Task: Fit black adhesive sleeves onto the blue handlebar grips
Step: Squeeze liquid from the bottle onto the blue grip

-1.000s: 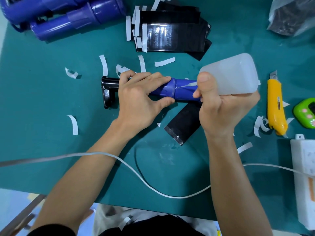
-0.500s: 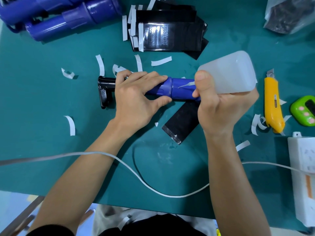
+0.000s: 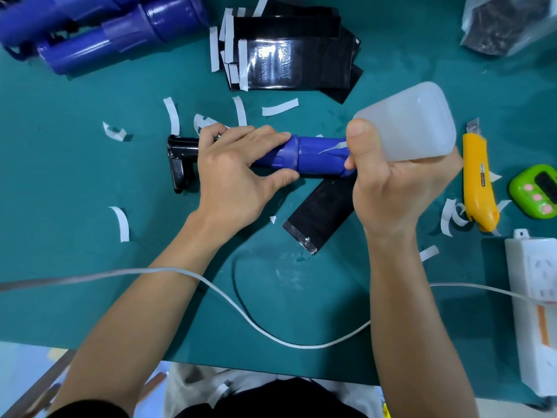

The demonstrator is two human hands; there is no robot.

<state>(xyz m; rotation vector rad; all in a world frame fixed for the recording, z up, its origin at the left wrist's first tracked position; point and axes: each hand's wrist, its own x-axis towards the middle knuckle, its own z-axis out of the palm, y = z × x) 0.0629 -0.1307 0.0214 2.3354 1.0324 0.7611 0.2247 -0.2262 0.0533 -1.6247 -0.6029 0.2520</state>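
A blue handlebar grip with a black bracket at its left end lies across the middle of the green mat. My left hand grips its left part, fingers over the top and thumb underneath. My right hand holds a translucent squeeze bottle tipped down, its thin nozzle touching the grip's right part. One black adhesive sleeve lies flat just below the grip. A stack of black sleeves sits at the back.
More blue grips lie at the back left. A yellow utility knife, a green timer and a white power strip are on the right. A white cable crosses the mat. White backing strips are scattered about.
Almost nothing has moved. Both hands keep their hold, and the bottle nozzle stays against the grip's right part.
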